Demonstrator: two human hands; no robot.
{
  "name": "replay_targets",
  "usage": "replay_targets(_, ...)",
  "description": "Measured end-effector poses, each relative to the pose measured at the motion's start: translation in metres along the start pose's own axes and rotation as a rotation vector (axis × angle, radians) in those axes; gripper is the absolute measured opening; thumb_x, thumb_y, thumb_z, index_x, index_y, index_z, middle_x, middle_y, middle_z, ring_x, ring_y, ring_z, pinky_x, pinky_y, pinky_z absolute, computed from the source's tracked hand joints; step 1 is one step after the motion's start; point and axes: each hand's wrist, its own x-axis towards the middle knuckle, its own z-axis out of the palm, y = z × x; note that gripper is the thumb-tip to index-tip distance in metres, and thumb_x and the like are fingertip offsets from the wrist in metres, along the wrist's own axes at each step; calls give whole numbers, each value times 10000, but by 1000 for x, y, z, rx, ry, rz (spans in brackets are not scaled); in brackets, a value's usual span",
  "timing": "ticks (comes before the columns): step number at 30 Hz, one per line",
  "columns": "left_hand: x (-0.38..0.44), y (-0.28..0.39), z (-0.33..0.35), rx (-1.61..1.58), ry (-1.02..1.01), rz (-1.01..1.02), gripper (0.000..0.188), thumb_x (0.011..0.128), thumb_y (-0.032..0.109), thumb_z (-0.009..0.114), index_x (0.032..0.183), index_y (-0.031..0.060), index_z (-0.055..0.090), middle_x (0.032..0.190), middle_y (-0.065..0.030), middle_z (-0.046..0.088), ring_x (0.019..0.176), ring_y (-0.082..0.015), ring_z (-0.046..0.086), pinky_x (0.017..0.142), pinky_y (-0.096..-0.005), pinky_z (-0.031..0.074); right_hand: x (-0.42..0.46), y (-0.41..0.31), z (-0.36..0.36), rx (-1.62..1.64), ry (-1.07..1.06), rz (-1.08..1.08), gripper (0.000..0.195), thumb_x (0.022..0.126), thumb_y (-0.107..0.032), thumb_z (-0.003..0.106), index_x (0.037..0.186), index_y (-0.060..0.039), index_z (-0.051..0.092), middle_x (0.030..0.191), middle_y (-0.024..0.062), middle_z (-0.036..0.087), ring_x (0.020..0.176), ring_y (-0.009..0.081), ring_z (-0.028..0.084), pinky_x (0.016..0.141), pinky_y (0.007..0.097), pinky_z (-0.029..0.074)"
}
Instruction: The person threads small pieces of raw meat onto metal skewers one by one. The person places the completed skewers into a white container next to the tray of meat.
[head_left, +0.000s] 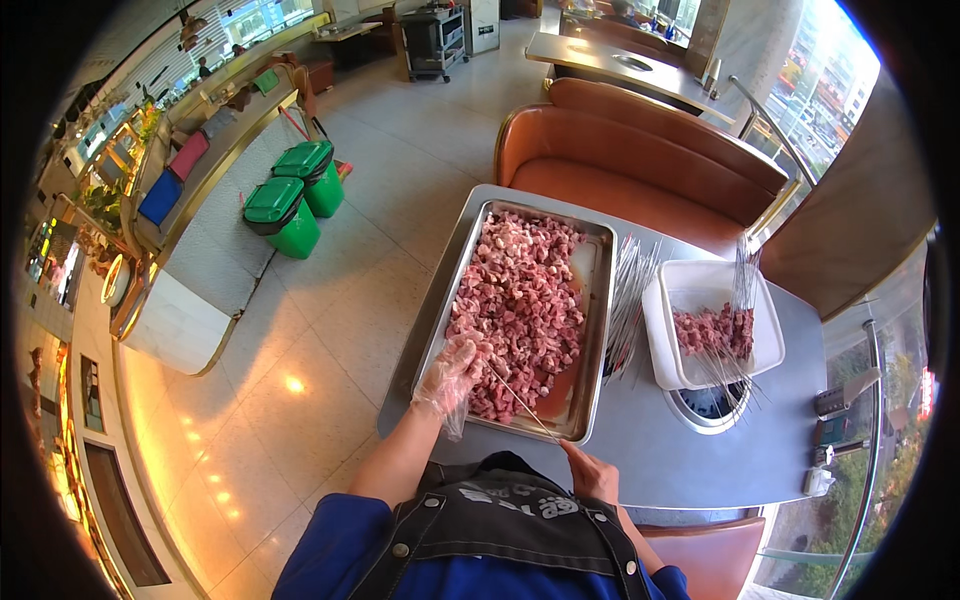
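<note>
A metal tray (606, 300) holds a heap of raw diced meat (517, 300) with reddish liquid along its right side. My left hand (454, 373), in a clear plastic glove, is at the tray's lower left, its fingers closed around a piece of meat at a skewer's tip. The bare right hand (590, 469) grips the other end of that thin metal skewer (523, 405) just below the tray's near edge. Bare metal skewers (631, 300) lie in a pile right of the tray. Farther right, a white plastic tub (664, 330) holds skewers loaded with meat (712, 330).
The grey table (675, 457) has a round inset (709, 409) partly under the tub. A brown leather bench (600, 176) stands beyond it, another seat (709, 551) on the near side. Two green lidded bins (285, 217) stand on the floor at left. A glass railing borders the right.
</note>
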Motion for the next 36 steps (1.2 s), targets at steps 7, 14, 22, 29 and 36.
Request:
replay_targets(7, -1, -6, 2, 102, 89, -11, 160, 936, 189, 617, 1072, 108, 641, 1021, -31, 663, 943, -119, 613, 721, -250, 473, -1, 9, 3, -146, -20, -33, 402, 822, -60, 612, 1178, -240, 661, 705, 100, 644, 591, 302, 639, 521, 386, 505)
replay_targets(14, 5, -28, -9, 33, 39, 38, 187, 939, 145, 606, 1119, 106, 635, 1127, -19, 651, 1098, -167, 601, 900, -271, 465, -10, 32, 39, -77, 114, -4, 321, 839, -68, 650, 1122, -214, 691, 678, 157, 629, 625, 348, 638, 548, 409, 489)
replay_targets(22, -3, -44, 4, -56, 39, -57, 178, 942, 110, 592, 1110, 69, 633, 1056, -45, 649, 1028, -171, 609, 815, -241, 464, 5, 6, 32, 68, 63, 32, 263, 847, -76, 641, 1098, -143, 683, 732, 186, 650, 703, 366, 663, 610, 398, 522)
replay_targets(29, -24, -87, 12, -21, -20, -220, 266, 956, 157, 576, 1193, 38, 590, 1148, -76, 647, 1041, -169, 624, 762, -259, 489, 23, 2, 42, 214, -73, 154, 246, 900, -108, 588, 1135, -115, 659, 867, 198, 667, 771, 376, 661, 657, 414, 521)
replay_targets(36, -3, -75, -50, 862, 153, 67, 309, 917, 330, 632, 1063, 61, 666, 912, -51, 694, 793, -136, 636, 704, -253, 515, 19, 12, 36, 216, -87, 307, 189, 910, -117, 576, 1078, -89, 660, 756, 160, 658, 665, 324, 659, 615, 398, 510)
